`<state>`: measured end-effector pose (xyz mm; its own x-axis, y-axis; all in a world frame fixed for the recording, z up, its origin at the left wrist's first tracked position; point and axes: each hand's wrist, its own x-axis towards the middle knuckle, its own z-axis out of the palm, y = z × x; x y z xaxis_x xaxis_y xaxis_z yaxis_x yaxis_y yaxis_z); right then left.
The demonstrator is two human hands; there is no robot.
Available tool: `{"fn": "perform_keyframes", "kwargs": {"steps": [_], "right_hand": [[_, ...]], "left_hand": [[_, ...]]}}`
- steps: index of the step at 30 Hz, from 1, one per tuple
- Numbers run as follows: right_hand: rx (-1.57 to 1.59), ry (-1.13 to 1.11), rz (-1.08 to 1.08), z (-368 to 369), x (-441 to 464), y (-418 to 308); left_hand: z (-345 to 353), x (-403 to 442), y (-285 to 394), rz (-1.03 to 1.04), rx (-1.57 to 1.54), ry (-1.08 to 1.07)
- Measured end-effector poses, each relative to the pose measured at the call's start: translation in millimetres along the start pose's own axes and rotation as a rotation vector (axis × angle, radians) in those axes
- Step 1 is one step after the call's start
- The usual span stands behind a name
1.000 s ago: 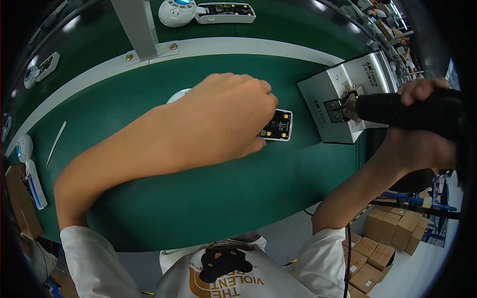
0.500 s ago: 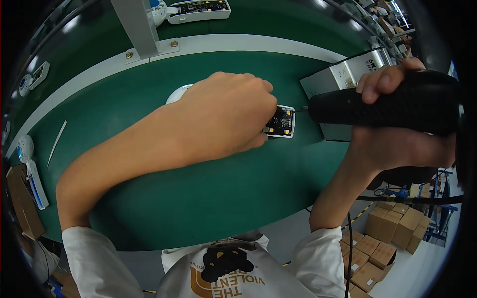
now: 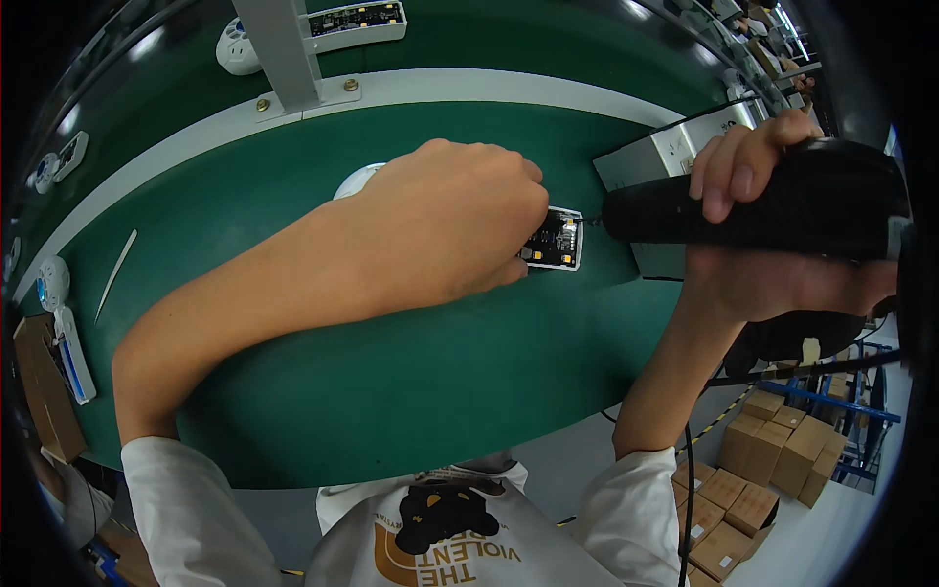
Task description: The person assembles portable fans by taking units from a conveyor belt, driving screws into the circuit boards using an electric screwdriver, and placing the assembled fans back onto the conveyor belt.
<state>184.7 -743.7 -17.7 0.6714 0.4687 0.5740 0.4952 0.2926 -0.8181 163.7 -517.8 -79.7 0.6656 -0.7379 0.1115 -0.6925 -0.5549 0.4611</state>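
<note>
Two hands are at work over the green surface (image 3: 391,391). The left hand (image 3: 460,220) is closed, palm down, over the middle of a white-cased device (image 3: 579,256), its thumb along the near edge; the tucked fingertips are hidden. The device's black circuit board (image 3: 556,241) shows at the hand's 3 o'clock, and a white rounded part (image 3: 359,180) at 10 o'clock.

The right hand (image 3: 748,225) is wrapped around a black power screwdriver (image 3: 675,210), held roughly level. Its bit (image 3: 592,221) points toward 9 o'clock, at the board's outer end; whether the tip touches, I cannot tell.

From the device, a silver box (image 3: 641,164) stands at 2 o'clock, partly behind the screwdriver. From the left hand, a thin white stick (image 3: 115,277) lies at 9 o'clock, another white device (image 3: 70,342) at 8 o'clock, and an open unit with its board exposed (image 3: 357,29) at 11 o'clock, beyond the white rail (image 3: 440,88).
</note>
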Motion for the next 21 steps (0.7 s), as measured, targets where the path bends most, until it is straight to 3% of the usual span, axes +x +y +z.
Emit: {"fn": "perform_keyframes", "kwargs": {"steps": [3,5,6,8,14,21], "right_hand": [[0.007,-0.007,-0.018,-21.1,-13.2,-17.9],[0.020,-0.018,-0.008,-85.7,-39.2,-53.2],[0.019,-0.016,-0.001,-94.7,-45.2,-61.4],[0.004,-0.004,-0.005,-112.4,-43.3,-67.0],[0.016,-0.022,-0.012,-101.4,-25.8,-52.5],[0.048,-0.007,-0.004,12.9,-29.7,-23.4]], "left_hand": [[-3.3,0.8,1.4,-0.009,0.036,0.009],[-11.7,4.4,6.6,-0.118,0.071,-0.247],[-7.2,1.9,5.6,-0.115,0.064,-0.249],[0.5,-0.5,0.4,-0.013,0.084,-0.025],[-0.5,-1.8,2.0,-0.005,0.081,-0.021],[-3.4,0.4,1.4,0.008,0.085,-0.018]]}}
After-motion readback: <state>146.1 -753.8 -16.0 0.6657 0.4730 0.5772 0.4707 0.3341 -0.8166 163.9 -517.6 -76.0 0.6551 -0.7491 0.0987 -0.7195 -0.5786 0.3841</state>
